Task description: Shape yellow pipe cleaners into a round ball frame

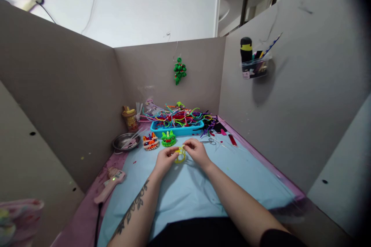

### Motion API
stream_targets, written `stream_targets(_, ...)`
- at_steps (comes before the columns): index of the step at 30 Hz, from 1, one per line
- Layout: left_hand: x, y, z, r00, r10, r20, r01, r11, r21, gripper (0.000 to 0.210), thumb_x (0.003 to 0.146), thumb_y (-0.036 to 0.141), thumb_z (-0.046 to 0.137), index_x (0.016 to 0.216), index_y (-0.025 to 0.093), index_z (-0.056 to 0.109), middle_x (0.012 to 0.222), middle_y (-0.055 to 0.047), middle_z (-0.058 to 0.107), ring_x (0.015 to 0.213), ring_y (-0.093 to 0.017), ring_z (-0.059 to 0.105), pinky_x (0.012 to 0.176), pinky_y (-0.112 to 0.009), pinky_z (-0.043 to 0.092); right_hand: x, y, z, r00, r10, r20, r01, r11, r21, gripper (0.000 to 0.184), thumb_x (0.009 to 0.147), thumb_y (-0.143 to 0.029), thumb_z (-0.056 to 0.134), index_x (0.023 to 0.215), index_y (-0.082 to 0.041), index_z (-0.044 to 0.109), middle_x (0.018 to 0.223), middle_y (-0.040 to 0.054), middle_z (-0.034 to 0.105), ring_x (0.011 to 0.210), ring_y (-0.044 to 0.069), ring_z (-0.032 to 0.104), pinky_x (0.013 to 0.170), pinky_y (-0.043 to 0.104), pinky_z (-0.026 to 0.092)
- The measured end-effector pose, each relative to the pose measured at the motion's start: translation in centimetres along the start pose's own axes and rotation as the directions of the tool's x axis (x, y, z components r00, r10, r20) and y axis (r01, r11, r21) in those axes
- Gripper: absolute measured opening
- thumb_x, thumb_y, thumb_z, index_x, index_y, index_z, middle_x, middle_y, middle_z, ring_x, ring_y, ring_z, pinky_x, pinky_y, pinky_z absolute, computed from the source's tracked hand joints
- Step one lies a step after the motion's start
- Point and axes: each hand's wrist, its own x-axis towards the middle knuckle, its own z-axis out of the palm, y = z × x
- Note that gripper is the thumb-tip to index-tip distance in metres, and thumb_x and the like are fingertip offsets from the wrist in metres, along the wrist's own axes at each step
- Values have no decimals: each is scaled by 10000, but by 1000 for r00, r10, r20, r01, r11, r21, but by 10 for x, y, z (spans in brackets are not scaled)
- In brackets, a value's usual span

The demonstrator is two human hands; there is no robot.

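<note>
Between my two hands is a small yellow ring-shaped piece, apparently bent pipe cleaner (180, 159), held up over the blue cloth. My left hand (167, 159) pinches its left side with thumb and fingertips. From the right, my right hand (197, 151) pinches its upper edge. Just beyond my hands sit an orange and white animal-face figure (150, 142) and a green one (168, 138), both fuzzy. Scissors (211, 142) lie to the right of my right hand.
A blue tray (176, 131) heaped with colourful pipe cleaners (179, 117) stands at the back. At left are a metal bowl (126, 142), a yellow-lidded cup (129, 117) and a pink glue gun (111, 185) with a lit green light. Grey panels surround the table; a pen holder (254, 68) hangs right.
</note>
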Motion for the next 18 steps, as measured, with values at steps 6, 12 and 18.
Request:
stream_targets(6,0,1,0,999,31,-10,-31,1000,2,369,640,325,677,951,125,683,904,-100,693,715,-172,616,657,-259,468,3,12,5,954,295,52,-299,931,211,97,643,-254,574,683,-171,544,523,-47,512,465,94,467,467,216,372)
stream_targets(12,-1,4,0,998,48,-45,-48,999,8,362,634,323,686,939,127,685,852,-87,693,678,-157,599,633,-248,454,1,13,11,943,312,117,-332,916,227,134,598,-237,596,605,-172,478,498,-69,466,452,72,412,461,197,315)
stream_targets(18,0,7,0,995,0,-96,-11,994,-110,379,613,332,707,929,125,676,810,-77,695,674,-155,607,631,-244,453,-5,7,12,976,197,97,-201,979,32,62,669,-206,511,658,-166,556,605,-23,536,568,106,466,539,215,356)
